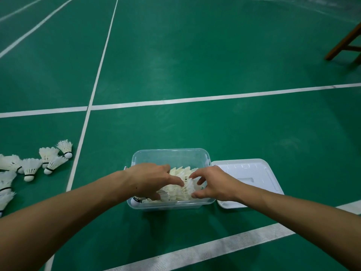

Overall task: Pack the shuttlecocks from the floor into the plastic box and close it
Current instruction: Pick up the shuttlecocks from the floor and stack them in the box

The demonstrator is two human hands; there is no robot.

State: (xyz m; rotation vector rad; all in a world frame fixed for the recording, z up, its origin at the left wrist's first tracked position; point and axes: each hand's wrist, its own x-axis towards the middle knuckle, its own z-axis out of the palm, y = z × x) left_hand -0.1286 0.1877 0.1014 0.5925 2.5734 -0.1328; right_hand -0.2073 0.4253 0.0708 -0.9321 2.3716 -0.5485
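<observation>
Head view: left of the plastic box (172, 155), loose shuttlecocks (32, 167) lie on the floor, unpacked. My left hand (150, 179) and right hand (213, 182) pinch feathered shuttlecocks inside the box (181, 189); squeezing could crush feathers. White lid (252, 180) lies right, touching the box.

clear plastic box (203, 156), feathered shuttlecocks (176, 189)

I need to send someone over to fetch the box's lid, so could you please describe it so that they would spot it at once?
Start at the clear plastic box of shuttlecocks on the green court floor, where both hands are busy. The lid lies flat on the floor against the box's right side. It is the only opaque white, flat panel with rounded corners; the loose shuttlecocks lie far to the left.
</observation>
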